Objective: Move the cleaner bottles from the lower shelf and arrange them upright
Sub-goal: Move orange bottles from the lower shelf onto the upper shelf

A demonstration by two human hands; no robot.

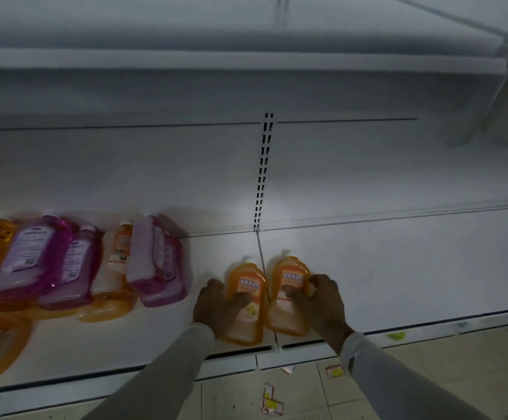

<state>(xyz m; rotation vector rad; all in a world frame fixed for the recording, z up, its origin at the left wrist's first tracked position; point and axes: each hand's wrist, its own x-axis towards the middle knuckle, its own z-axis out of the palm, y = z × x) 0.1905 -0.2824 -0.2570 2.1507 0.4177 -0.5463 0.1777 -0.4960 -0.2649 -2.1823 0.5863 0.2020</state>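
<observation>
Nearest the camera, scraps of paper [272, 403] lay on the tiled floor [428, 368] just below the front edge of the lower shelf [398, 268]. Two grey sleeves reached up from the bottom of the view to that shelf.

The left hand [216, 307] was curled round the left orange bottle [246, 298], thumb across the label and fingers behind its far side, so that grip was clamped on the bottle. The right hand [319, 301] was wrapped in the same way round the right orange bottle [290, 292]. The two bottles stood side by side, touching or nearly so, on either side of the seam between two shelf panels, caps pointing to the back wall.

The step looked like setting this pair upright. To do it well, each base should have come flat onto the shelf before either grip loosened, labels facing out. Keeping clear of the seam would have steadied them, since a base across it might rock.

Farther left, a heap of purple bottles [34, 256] and more orange bottles [116, 268] leaned on one another, some lying flat. Those seemed yet to be sorted, so most of the job appeared to remain.

Behind everything ran the slotted upright [263, 171] of the back wall, and above hung an upper shelf [246, 59].
</observation>
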